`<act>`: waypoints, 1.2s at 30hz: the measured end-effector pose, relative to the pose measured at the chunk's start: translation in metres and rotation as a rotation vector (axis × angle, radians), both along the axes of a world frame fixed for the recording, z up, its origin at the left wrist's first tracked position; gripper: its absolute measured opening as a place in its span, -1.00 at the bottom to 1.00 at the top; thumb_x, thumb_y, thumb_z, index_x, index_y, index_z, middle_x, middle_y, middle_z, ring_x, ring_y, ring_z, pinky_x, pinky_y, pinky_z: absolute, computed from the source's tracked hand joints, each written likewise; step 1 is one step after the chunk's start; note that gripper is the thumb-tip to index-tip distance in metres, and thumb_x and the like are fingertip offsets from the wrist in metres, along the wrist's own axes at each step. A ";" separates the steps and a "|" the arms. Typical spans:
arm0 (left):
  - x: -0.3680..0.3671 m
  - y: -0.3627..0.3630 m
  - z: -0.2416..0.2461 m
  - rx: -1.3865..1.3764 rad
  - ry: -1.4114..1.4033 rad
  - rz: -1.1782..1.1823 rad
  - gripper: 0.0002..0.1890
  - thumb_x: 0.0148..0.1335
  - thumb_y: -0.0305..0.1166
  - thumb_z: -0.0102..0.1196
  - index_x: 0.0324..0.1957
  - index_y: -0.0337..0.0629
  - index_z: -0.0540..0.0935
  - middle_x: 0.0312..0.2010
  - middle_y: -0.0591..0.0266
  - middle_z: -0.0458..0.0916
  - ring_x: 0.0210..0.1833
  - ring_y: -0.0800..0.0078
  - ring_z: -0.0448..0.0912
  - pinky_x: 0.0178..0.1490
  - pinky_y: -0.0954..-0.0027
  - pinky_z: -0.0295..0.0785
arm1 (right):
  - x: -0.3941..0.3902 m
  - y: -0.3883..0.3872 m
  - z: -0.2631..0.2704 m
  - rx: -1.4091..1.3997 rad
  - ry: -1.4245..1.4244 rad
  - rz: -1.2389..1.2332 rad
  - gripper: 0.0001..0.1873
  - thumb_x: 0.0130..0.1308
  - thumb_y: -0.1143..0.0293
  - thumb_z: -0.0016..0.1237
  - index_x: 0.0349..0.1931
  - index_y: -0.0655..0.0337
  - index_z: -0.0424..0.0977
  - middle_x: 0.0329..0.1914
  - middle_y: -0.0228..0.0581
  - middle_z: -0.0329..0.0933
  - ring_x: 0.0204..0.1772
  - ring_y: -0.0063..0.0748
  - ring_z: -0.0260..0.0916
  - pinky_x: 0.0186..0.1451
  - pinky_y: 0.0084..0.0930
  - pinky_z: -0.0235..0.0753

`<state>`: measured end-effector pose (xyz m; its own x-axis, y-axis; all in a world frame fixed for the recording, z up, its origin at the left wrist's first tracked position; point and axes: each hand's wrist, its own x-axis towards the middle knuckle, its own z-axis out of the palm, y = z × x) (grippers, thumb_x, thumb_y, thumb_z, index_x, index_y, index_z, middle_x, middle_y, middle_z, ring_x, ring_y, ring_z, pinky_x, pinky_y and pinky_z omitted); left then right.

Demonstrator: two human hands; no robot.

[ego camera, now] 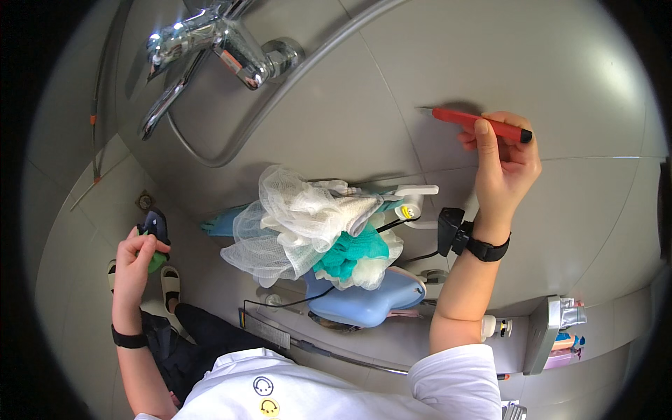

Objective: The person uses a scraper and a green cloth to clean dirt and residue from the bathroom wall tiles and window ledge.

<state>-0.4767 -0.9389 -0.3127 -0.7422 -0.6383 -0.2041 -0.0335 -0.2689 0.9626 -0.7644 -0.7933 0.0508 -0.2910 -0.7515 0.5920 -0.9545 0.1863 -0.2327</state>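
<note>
My right hand [506, 144] grips a slim red-handled tool [472, 119] with a black end cap and a narrow pointed grey tip, possibly a knife or scraper. Its tip is close to a seam in the grey wall tiles [567, 68]; whether it touches is unclear. Low on the left, my left hand [137, 252] pinches a small dark and green object [156, 236], partly hidden by the fingers. Between the hands hang white mesh bath puffs [294, 226] and a teal one [354, 254].
A chrome mixer tap [210, 39] and grey shower hose [273, 107] are on the wall. Below the puffs is a light-blue plastic item [362, 299]. A shelf [541, 336] with bottles stands at the right, and a floor drain [145, 200] lies at the left.
</note>
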 end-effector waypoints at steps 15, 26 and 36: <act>0.004 -0.002 -0.003 -0.022 -0.012 -0.027 -0.62 0.35 -0.26 0.00 -0.48 -0.37 0.65 -0.54 0.33 0.45 -0.31 0.56 0.35 -0.06 0.44 0.22 | 0.000 0.000 0.000 -0.023 -0.022 -0.010 -0.86 0.28 0.49 0.11 -0.27 0.37 0.47 -0.41 -0.25 0.55 -0.42 -0.48 0.54 -0.36 -0.62 0.56; 0.006 -0.001 -0.002 0.018 0.004 -0.019 -0.64 0.33 -0.28 0.02 -0.48 -0.36 0.67 -0.56 0.32 0.43 -0.30 0.54 0.33 -0.11 0.44 0.22 | 0.001 -0.001 -0.001 -0.026 -0.027 -0.017 -0.86 0.28 0.50 0.12 -0.26 0.36 0.47 -0.40 -0.26 0.56 -0.40 -0.48 0.55 -0.34 -0.61 0.56; 0.005 0.000 -0.001 0.011 -0.013 -0.003 -0.62 0.35 -0.27 0.01 -0.49 -0.36 0.66 -0.57 0.26 0.57 -0.25 0.52 0.40 0.16 0.35 0.20 | 0.001 0.000 -0.003 -0.050 -0.024 -0.034 -0.86 0.27 0.51 0.12 -0.25 0.37 0.48 -0.39 -0.23 0.58 -0.40 -0.46 0.56 -0.32 -0.59 0.57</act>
